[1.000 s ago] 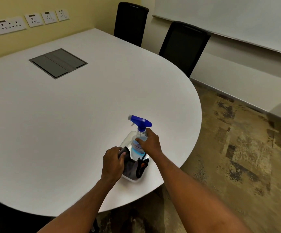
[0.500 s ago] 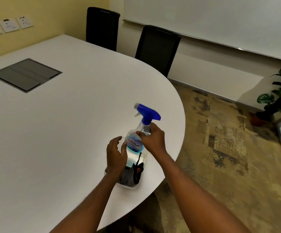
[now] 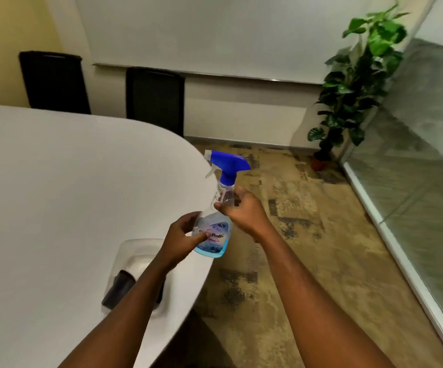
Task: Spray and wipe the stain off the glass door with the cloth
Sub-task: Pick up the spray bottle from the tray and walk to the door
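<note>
Beyond the surface [image 3: 56,208] edge, left hand [image 3: 182,236] and right hand [image 3: 244,211] clasp the spray bottle [image 3: 215,229]; fetching step, cloth [image 3: 119,288] lies in its tray [image 3: 132,248], next.

Dim warm indoor light, motion blur, wide-angle bending at edges.

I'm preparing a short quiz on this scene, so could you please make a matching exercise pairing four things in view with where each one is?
Things:
1. spray bottle
2. dark cloth
3. potted plant
4. black chairs

Places:
A. in the clear tray on the table
B. behind the table, against the far wall
C. held in both hands, left hand and right hand
D. in the corner beside the glass door

Pairs: 1-C, 2-A, 3-D, 4-B
</note>
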`<state>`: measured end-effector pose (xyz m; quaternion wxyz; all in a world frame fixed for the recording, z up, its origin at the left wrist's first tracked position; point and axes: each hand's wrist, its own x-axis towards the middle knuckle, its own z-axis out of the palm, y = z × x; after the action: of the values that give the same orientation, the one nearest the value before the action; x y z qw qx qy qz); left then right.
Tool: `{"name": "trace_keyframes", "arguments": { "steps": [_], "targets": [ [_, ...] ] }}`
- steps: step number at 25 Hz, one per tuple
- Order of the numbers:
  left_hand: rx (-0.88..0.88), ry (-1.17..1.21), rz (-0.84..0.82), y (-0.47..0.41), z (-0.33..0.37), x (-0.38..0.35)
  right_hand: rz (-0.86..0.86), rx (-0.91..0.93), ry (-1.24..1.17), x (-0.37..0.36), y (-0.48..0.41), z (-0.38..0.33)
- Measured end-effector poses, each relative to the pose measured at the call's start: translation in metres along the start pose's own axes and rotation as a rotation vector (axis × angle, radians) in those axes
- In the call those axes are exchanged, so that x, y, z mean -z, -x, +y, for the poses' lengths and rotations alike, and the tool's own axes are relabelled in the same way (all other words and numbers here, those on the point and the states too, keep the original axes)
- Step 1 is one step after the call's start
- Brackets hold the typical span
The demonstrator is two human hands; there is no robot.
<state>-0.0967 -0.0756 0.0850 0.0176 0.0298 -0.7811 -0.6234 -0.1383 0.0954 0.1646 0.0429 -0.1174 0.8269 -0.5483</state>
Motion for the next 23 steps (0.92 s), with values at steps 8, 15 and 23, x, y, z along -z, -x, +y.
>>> {"name": "trace_keyframes", "arguments": {
  "steps": [8, 15, 23],
  "targets": [
    [-0.086, 0.064, -0.451, 0.03, 0.073, -0.168, 0.187, -0.072, -0.151, 0.172, 0.119, 0.054],
    [-0.064, 0.178, -0.701, 0.101, 0.104, -0.344, 0.399, -0.11, -0.197, 0.305, 0.258, 0.104],
    [0.007, 0.244, -1.104, 0.172, 0.128, -0.525, 0.712, -0.087, -0.346, 0.425, 0.411, 0.138]
  ]
}}
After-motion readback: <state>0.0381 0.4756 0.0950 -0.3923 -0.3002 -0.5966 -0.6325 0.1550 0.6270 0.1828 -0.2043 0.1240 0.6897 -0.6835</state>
